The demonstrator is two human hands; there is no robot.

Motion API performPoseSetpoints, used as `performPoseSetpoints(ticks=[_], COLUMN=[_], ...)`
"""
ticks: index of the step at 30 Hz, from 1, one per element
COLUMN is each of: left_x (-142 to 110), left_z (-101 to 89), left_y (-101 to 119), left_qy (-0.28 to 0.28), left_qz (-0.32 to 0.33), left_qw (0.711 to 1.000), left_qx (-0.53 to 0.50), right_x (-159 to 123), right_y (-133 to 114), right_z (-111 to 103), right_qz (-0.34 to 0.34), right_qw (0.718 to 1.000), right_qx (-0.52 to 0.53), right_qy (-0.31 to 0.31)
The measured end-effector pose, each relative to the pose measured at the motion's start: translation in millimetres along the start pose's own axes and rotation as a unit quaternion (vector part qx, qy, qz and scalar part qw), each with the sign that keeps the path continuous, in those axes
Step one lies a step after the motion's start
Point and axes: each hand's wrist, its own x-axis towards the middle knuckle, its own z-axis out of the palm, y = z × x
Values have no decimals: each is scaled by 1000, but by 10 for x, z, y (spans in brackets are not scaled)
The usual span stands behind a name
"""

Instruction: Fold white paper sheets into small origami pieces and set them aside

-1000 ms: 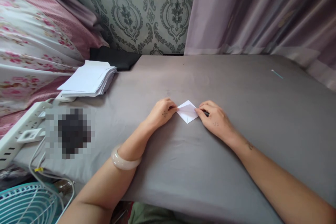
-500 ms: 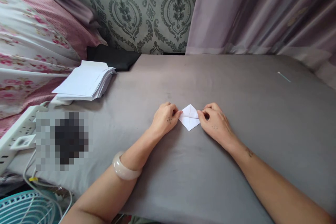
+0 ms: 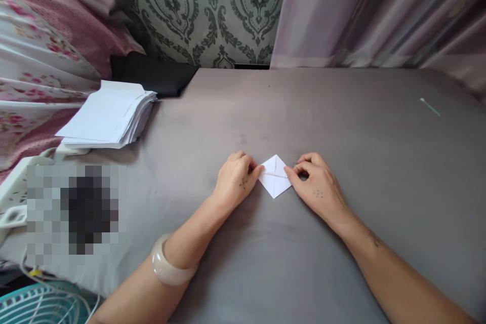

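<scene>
Near frame centre, my left hand (image 3: 233, 180) and right hand (image 3: 322, 188) pinch opposite corners of the paper (image 3: 274, 185), best pressed evenly for flat folds.

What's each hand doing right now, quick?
Left hand: closed on the folded paper's left corner.
Right hand: closed on its right corner.

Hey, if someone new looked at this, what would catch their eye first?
Probably the small folded white paper, pinched between the left hand and right hand mid-table. Next, the pale bangle on the left forearm, then the thick paper stack at far left.
</scene>
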Motion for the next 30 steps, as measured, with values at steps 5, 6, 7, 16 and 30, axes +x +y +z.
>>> performPoseSetpoints(ticks=[5,6,7,16,30], left_x=[-1,-2,-4,-13,-18], left_z=[-1,1,2,-20,28], left_y=[13,14,14,68,33], left_qy=[-10,-11,-11,-23,-2], left_qz=[-7,-6,-3,7,40], left_qw=[1000,999,999,994,989], left_qx=[27,34,41,108,145], right_x=[5,5,6,11,9], right_y=[-10,-10,-10,-16,-39], right_z=[-15,-16,-15,-1,3], right_qz=[1,-1,-3,-13,-30], right_qw=[1000,1000,1000,1000,999], right_qx=[1,2,3,-11,-43], right_qy=[-3,-3,-2,-6,-11])
